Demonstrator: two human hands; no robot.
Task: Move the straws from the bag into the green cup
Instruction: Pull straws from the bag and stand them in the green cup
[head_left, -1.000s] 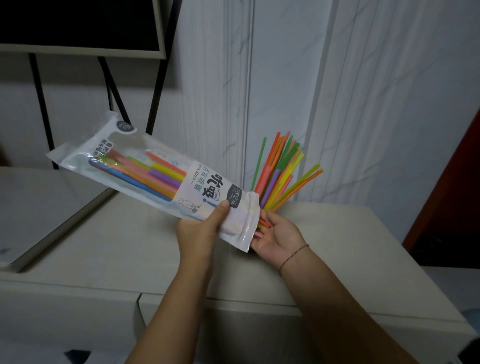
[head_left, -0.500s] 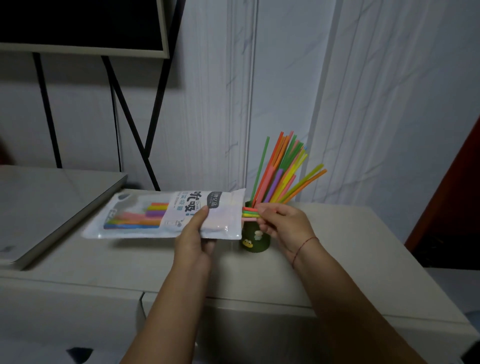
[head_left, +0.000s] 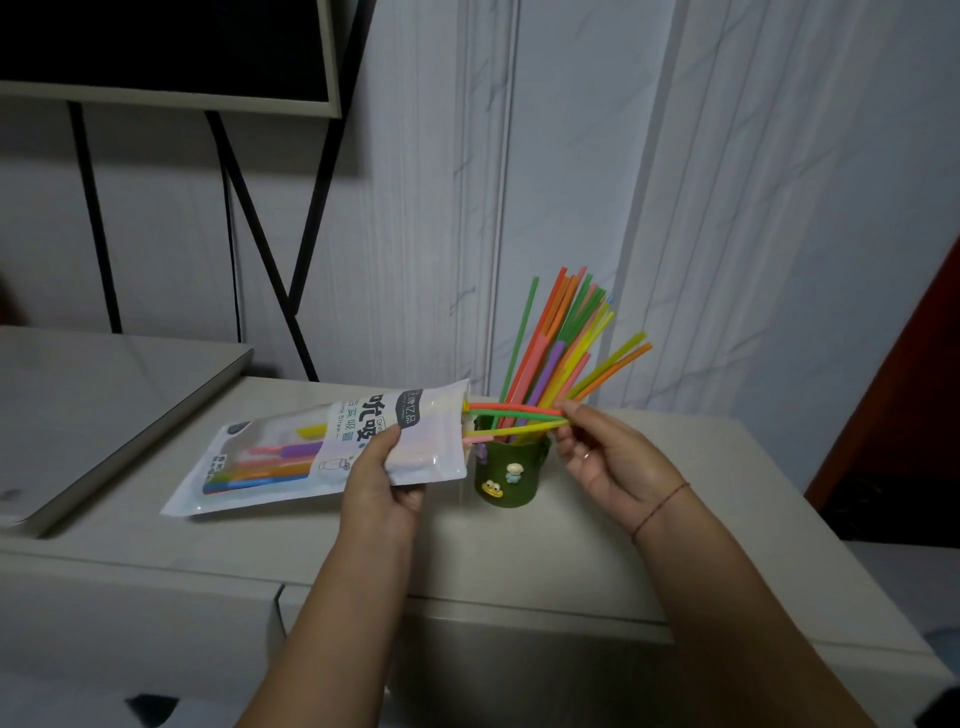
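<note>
Left hand (head_left: 382, 480) grips the straw bag (head_left: 291, 457) near its open right end, thumb on top, holding it roughly level with the mouth aimed right at the green cup (head_left: 511, 475), probably so it's a short trip. Right hand (head_left: 608, 457) is pinching the tips of a few straws (head_left: 514, 414) poking out of the mouth, right over the cup. The cup on the counter (head_left: 571, 561) already holds a big bunch (head_left: 561, 343), and plenty more sit in the bag.
</note>
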